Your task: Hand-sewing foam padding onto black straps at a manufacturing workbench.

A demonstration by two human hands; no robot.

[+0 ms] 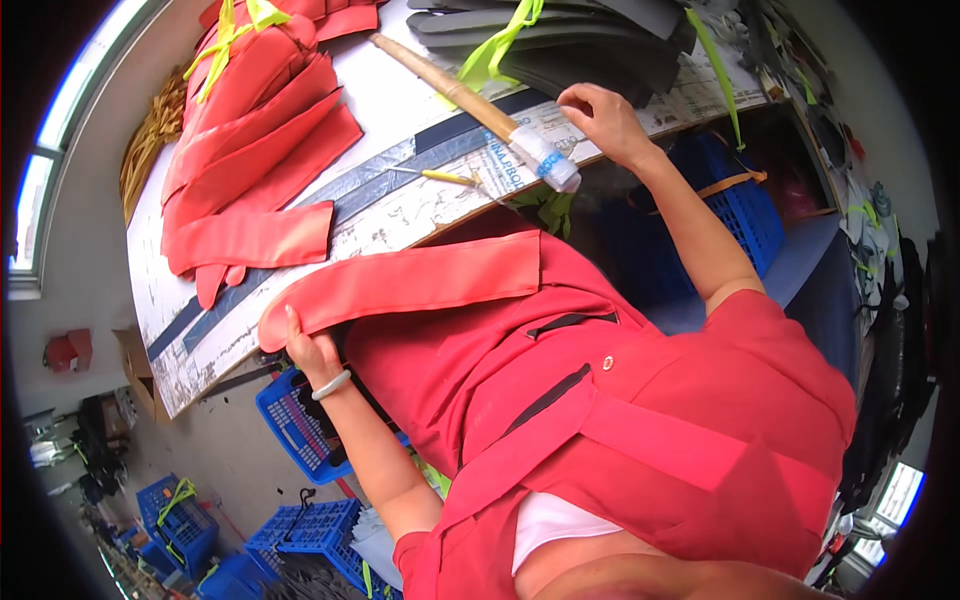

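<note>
My left hand (315, 352) is closed on the rounded end of a long red piece (420, 280), with the thumb on top. This flat, seamed piece stretches right across my lap, and its straight-cut end lies near my waist. Higher up, my right hand (608, 122) hangs in the air with loosely bent fingers, and I see nothing in it. Beside it lies a wooden stick (450, 88), whose near end is wrapped in plastic. A pile of similar red pieces (255, 150) rests on the left of the table, some with finger-like ends.
Dark grey pieces (560, 45) with a yellow-green strip (500, 48) are stacked on the worn white table (385, 215). A yellow pen-like tool (448, 178) lies near its edge. Blue crates (310, 530) stand on the floor, and another blue basket (745, 215) is under the table at right.
</note>
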